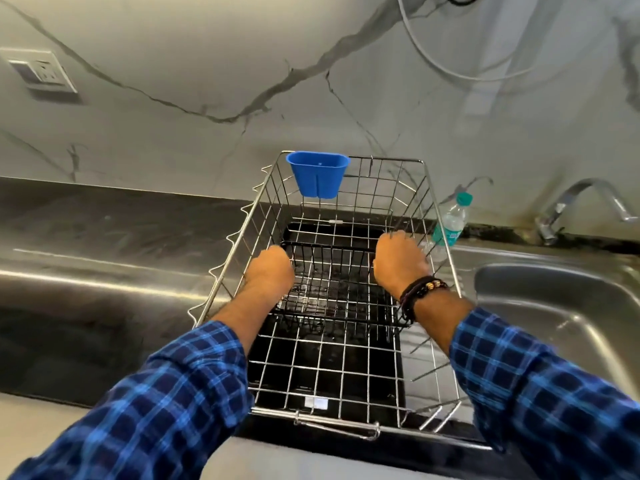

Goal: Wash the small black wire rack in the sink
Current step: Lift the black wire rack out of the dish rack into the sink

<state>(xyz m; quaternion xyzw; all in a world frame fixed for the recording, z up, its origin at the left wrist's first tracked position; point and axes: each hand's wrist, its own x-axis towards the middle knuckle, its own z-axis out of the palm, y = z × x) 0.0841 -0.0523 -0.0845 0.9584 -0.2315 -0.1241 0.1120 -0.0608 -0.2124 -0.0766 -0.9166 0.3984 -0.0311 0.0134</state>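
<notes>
Both hands are curled into closed grips on the small black wire rack (332, 289): the left hand (270, 271) wraps its left end and the right hand (400, 261) its right end, the fingers folded over the top rim wire. The rack hangs level between them, its long axis running left to right across the view, open side up. It sits inside the large steel wire basket (349, 386), in the far half, and seems lifted a little off the basket's floor, though the blur makes that hard to judge. A beaded bracelet (420, 289) circles the right wrist, and blue checked sleeves (166, 403) cover both forearms. A blue plastic cup (318, 174) hooks on the basket's far rim, toward the left corner. The basket stands over a black drip tray (388, 375) on the steel table (86, 271). Right of the basket lies the sink (554, 306), with a tap (575, 206) behind it, and a clear bottle (450, 223) with a green cap stands just beside the basket's far right corner.
</notes>
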